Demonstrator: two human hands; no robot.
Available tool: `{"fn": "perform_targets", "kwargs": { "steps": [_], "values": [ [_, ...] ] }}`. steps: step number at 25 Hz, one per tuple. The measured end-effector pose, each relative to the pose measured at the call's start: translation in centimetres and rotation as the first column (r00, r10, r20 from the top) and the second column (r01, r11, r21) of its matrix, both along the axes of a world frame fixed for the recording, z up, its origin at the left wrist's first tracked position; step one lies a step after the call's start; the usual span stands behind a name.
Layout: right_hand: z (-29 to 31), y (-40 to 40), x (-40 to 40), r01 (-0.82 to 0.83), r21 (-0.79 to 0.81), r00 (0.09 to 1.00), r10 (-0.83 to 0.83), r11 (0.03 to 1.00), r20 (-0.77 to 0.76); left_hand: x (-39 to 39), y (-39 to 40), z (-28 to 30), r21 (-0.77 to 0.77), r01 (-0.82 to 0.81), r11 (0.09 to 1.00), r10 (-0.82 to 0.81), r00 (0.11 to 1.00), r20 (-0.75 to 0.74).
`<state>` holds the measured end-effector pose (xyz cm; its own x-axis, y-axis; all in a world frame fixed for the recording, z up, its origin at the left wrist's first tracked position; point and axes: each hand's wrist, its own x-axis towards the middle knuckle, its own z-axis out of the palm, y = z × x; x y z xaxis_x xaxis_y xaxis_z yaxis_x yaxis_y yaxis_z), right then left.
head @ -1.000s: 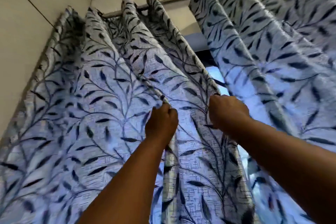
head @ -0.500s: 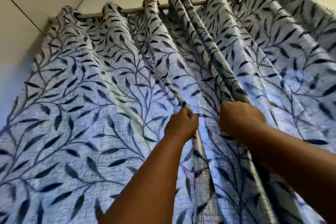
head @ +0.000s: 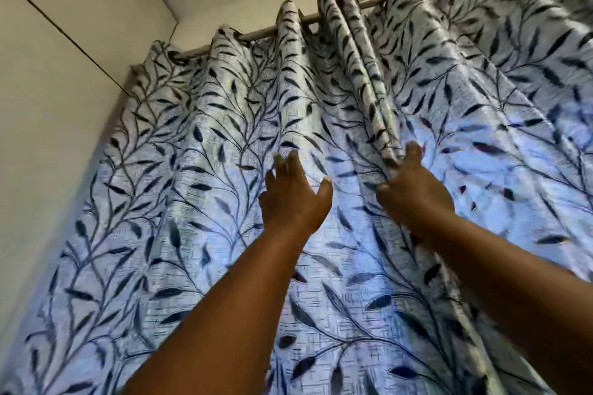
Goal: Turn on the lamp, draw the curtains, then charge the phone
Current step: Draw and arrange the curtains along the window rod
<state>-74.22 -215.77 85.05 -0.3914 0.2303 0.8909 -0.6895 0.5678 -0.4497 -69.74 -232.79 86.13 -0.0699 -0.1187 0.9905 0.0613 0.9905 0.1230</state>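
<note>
While the leaf-patterned curtains hang closed along the rod, the left hand is spread wide and the right hand pinches the meeting folds, so the phone, unseen, likely comes next.

Backlit shot: daylight glows blue-white thru the curtains, brightest at centre & right. Left hand & right hand read dark vs the glow, w/ motion blur on the fingertips. Wall at left dim, softly shaded. Wide-angle bending at edges; curtain rod slants. Top-right folds & the near arms smeared, soft.
</note>
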Motion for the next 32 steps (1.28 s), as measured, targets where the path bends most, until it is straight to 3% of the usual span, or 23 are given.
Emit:
{"fn": "perform_targets", "kwargs": {
  "steps": [6,11,14,19,22,24,28,32],
  "values": [
    [-0.4,-6.9,1.0,0.109,0.123,0.994,-0.106,0.986,-0.030,2.6,-4.1,-0.4,-0.111,0.031,0.993,-0.029,0.999,0.025],
    [0.9,-12.0,4.1,0.028,0.158,0.996,-0.015,0.987,-0.085,3.4,-5.3,-1.8,-0.106,0.092,0.990,-0.085,0.994,0.073],
    [0.8,-11.9,3.9,0.086,0.260,0.994,-0.066,0.962,-0.083,2.9,-5.6,-2.4,-0.106,0.103,0.989,-0.096,0.993,0.065],
    [-0.4,-6.5,3.3,0.236,0.305,0.971,-0.238,0.923,-0.029,2.2,-3.9,-3.7,-0.171,0.093,0.981,-0.069,0.987,0.146],
    [-1.9,-3.1,3.3,0.164,0.497,0.980,-0.197,0.852,0.015,2.4,-1.2,-4.6,-0.114,0.028,0.993,-0.001,0.974,0.228],
    [-2.7,-1.9,4.0,0.084,0.535,0.992,-0.120,0.841,0.034,3.1,0.0,-4.3,-0.083,0.011,0.997,0.007,0.976,0.219],
    [-3.8,5.9,4.7,0.138,0.508,0.990,-0.112,0.850,-0.082,4.1,6.6,-4.6,-0.028,-0.018,0.999,0.023,0.975,0.221],
    [-5.0,14.5,3.3,0.414,0.317,0.902,-0.338,0.853,-0.269,3.4,12.7,-5.5,-0.020,-0.032,0.999,0.035,0.983,0.181]
  ]
}}
